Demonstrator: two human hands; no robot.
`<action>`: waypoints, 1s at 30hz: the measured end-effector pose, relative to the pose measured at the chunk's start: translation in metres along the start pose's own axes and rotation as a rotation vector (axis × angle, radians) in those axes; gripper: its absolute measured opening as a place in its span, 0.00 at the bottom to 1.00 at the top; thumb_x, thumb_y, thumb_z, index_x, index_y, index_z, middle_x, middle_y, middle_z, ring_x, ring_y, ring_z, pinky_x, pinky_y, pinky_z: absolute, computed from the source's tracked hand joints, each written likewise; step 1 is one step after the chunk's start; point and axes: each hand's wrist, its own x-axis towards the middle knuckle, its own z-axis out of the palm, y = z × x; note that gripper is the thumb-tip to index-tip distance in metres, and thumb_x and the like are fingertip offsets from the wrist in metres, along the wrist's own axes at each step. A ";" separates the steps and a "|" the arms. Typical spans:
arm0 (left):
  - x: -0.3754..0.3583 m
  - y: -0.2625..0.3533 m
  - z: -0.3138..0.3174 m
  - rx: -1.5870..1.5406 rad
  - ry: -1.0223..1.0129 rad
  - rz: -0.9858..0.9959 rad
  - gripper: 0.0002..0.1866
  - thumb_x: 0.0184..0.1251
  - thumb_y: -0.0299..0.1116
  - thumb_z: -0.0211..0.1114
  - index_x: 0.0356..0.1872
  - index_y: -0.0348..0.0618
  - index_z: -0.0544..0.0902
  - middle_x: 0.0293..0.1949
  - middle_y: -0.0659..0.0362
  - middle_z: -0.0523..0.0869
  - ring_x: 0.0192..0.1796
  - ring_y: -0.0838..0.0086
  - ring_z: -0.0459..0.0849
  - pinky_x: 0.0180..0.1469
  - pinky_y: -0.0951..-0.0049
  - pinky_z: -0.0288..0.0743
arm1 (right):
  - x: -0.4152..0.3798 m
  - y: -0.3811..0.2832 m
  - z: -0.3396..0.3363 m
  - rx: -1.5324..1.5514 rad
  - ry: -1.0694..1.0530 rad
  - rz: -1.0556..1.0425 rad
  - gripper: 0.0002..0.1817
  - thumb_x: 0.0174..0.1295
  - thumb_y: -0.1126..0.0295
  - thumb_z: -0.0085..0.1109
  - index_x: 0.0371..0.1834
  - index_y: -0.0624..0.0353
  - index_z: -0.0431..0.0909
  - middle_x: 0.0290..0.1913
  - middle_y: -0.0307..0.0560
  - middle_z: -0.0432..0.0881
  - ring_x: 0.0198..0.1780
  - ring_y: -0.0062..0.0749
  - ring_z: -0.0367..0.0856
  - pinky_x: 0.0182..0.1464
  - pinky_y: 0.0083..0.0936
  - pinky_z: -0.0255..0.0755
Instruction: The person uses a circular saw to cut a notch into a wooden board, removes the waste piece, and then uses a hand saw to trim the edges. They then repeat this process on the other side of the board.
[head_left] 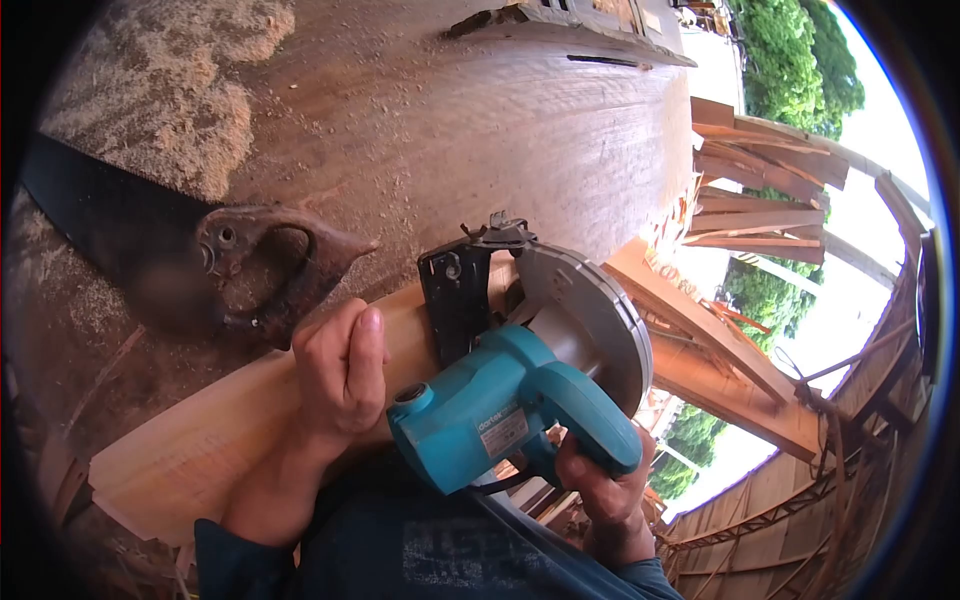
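Observation:
My right hand (605,485) is wrapped round the rear handle of a teal circular saw (475,410). The saw's black base plate (455,300) and grey blade guard (600,310) lie over the end of a pale wooden board (215,425). Curled into a fist, my left hand (345,370) is at the board's upper edge, just left of the saw's motor; the inside of the fist is hidden. Beyond that fist lies a handsaw (190,240) with a dark blade and a worn wooden handle.
Sawdust (170,100) is heaped on the broad wooden surface (450,130) at the upper left. A rough timber piece (570,35) lies at the far edge. Stacked planks (760,190) and a long beam (720,360) stand to the right, with roof framing (780,530) behind.

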 end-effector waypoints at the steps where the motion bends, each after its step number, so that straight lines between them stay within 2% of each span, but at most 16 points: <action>1: 0.000 0.000 0.000 -0.004 0.003 -0.007 0.22 0.77 0.33 0.47 0.18 0.37 0.69 0.12 0.59 0.68 0.16 0.72 0.72 0.46 0.61 0.84 | 0.002 -0.002 0.000 0.000 -0.002 -0.004 0.15 0.53 0.72 0.73 0.40 0.66 0.81 0.30 0.42 0.84 0.30 0.23 0.79 0.34 0.22 0.73; 25: 0.004 0.004 -0.008 -0.064 -0.035 -0.101 0.22 0.76 0.33 0.48 0.18 0.36 0.72 0.12 0.57 0.72 0.15 0.72 0.73 0.47 0.62 0.84 | 0.017 -0.016 -0.002 0.024 -0.077 -0.087 0.12 0.52 0.75 0.70 0.38 0.67 0.80 0.30 0.43 0.83 0.29 0.26 0.79 0.32 0.24 0.72; 28: 0.007 0.006 -0.011 -0.114 -0.067 -0.139 0.19 0.76 0.33 0.50 0.21 0.37 0.72 0.16 0.52 0.75 0.19 0.65 0.78 0.27 0.66 0.70 | 0.022 -0.023 0.003 -0.002 -0.029 -0.107 0.12 0.53 0.74 0.70 0.39 0.66 0.80 0.31 0.43 0.83 0.30 0.26 0.79 0.34 0.24 0.72; 30: 0.005 0.003 -0.008 -0.108 0.027 -0.055 0.20 0.76 0.34 0.49 0.21 0.37 0.72 0.16 0.54 0.75 0.20 0.69 0.76 0.28 0.68 0.68 | 0.030 -0.035 0.009 -0.008 -0.015 -0.121 0.13 0.53 0.74 0.70 0.41 0.66 0.81 0.32 0.43 0.83 0.31 0.25 0.80 0.35 0.23 0.73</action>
